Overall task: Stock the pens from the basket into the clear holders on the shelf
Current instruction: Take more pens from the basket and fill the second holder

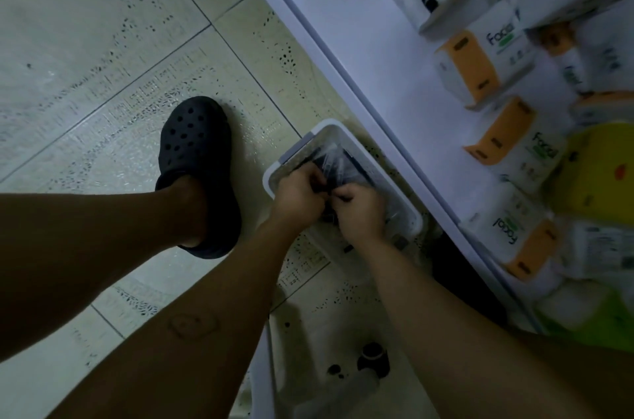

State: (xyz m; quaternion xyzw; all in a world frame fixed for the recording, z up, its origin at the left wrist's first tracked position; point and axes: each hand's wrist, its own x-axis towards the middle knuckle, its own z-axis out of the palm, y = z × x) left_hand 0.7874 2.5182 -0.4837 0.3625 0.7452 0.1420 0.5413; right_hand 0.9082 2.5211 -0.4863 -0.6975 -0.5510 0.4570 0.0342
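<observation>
In the basket (274, 167), both hands (296, 197) (360, 209) grip pens (344, 166).

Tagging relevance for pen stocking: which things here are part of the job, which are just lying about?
Job: basket, wrapped pens, left hand and right hand, both gripping the pens.
Lying about: tissue packs, yellow packs on the shelf, dark clog.

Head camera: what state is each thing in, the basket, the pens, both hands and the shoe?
White plastic basket: on the tiled floor, open-topped, pens inside.
Clear-wrapped dark pens: in the basket, gripped by both hands.
Left hand: fingers curled on the pens.
Right hand: fingers curled on the pens.
Dark perforated clog: worn, flat on the floor.
</observation>
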